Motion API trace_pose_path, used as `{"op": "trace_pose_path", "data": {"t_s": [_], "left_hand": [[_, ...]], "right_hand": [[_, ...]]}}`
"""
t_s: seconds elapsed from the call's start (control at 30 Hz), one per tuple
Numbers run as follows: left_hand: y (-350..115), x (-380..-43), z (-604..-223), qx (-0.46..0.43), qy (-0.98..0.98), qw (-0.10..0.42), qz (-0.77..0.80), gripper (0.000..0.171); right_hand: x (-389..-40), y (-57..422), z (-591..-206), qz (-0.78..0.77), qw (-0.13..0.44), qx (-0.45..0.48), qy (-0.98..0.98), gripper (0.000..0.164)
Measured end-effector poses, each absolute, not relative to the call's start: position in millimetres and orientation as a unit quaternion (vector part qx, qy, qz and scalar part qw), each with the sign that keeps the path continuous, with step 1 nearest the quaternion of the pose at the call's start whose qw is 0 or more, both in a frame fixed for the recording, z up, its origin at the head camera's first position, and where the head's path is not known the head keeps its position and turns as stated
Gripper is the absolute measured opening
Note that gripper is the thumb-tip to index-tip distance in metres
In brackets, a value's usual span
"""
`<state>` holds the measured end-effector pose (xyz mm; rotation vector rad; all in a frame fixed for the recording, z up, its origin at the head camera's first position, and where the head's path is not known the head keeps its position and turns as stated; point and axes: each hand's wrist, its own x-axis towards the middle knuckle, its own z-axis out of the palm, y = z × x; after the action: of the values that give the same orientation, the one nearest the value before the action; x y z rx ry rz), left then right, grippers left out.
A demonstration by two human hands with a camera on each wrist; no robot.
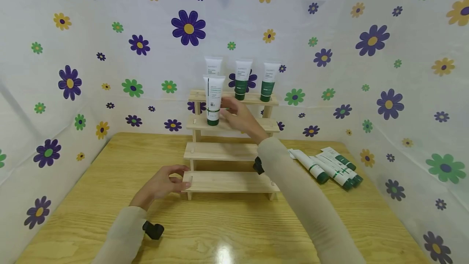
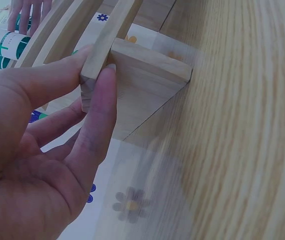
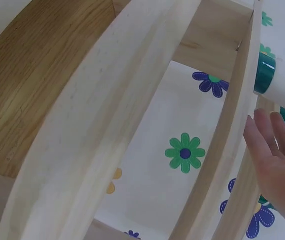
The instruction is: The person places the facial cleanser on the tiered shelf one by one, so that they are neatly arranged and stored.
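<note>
A stepped wooden display rack stands on the table. My left hand pinches the left end of its lowest shelf; in the left wrist view, thumb and fingers close on that shelf board. One white tube with a green cap stands upright on the second shelf from the top, at its left. My right hand is just right of this tube. In the right wrist view, the fingers are extended beside the tube's green cap, not curled round it. Three similar tubes stand on the top shelf, the left one partly hidden.
Several white-and-green tubes lie in a pile on the table, right of the rack. The wooden table is enclosed by a white flower-printed backdrop at the back and sides.
</note>
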<state>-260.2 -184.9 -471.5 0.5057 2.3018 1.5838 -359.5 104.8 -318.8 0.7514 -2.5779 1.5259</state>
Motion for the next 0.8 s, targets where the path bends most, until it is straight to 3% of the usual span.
{"op": "trace_pose_path", "data": {"t_s": [0.33, 0.8], "left_hand": [[-186, -261, -472, 0.177, 0.801, 0.152, 0.552, 0.062], [-186, -262, -473, 0.184, 0.799, 0.150, 0.553, 0.063]], "right_hand": [[-339, 143, -306, 0.474, -0.003, 0.235, -0.848, 0.041], [-333, 221, -296, 0.412, 0.015, 0.212, -0.886, 0.041]]}}
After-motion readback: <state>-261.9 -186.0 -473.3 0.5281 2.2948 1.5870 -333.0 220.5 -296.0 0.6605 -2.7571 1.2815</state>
